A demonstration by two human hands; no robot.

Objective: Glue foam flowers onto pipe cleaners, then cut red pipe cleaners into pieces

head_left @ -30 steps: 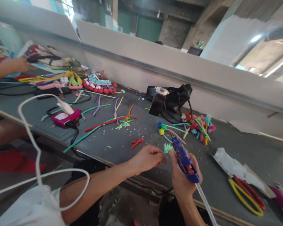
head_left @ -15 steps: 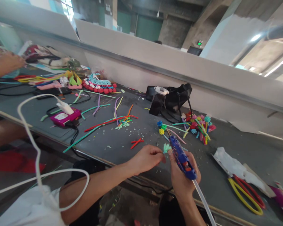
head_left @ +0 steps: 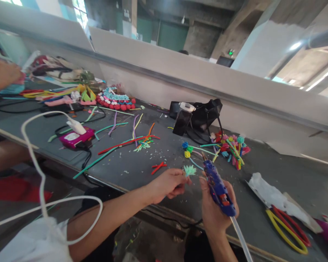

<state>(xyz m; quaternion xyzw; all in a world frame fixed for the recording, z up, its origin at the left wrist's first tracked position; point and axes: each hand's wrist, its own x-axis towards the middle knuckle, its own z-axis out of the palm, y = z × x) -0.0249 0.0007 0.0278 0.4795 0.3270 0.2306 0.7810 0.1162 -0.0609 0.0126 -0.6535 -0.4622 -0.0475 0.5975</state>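
My left hand [head_left: 166, 183] pinches a small teal fringed flower piece [head_left: 189, 170] above the near edge of the dark table [head_left: 131, 163]. My right hand [head_left: 217, 207] is wrapped round a blue hot-glue gun [head_left: 217, 187] with a clear glue stick sticking out behind; its nozzle points up and away, a little to the right of the teal piece. Just beyond lie three small pompom stems in blue, green and yellow [head_left: 187, 149] and a heap of finished coloured flowers [head_left: 231, 147].
Loose pipe cleaners [head_left: 125, 140] are strewn mid-table. A pink device with a white plug [head_left: 75, 136] and cable sits left. A black bag with a phone [head_left: 196, 116] stands behind. Yellow and red loops [head_left: 288, 225] and white paper lie right. Another person's hand [head_left: 1, 74] is far left.
The glue gun has drawn a little to the right, away from the teal piece, which my left hand has lifted slightly. The other person's hand at far left has shifted.
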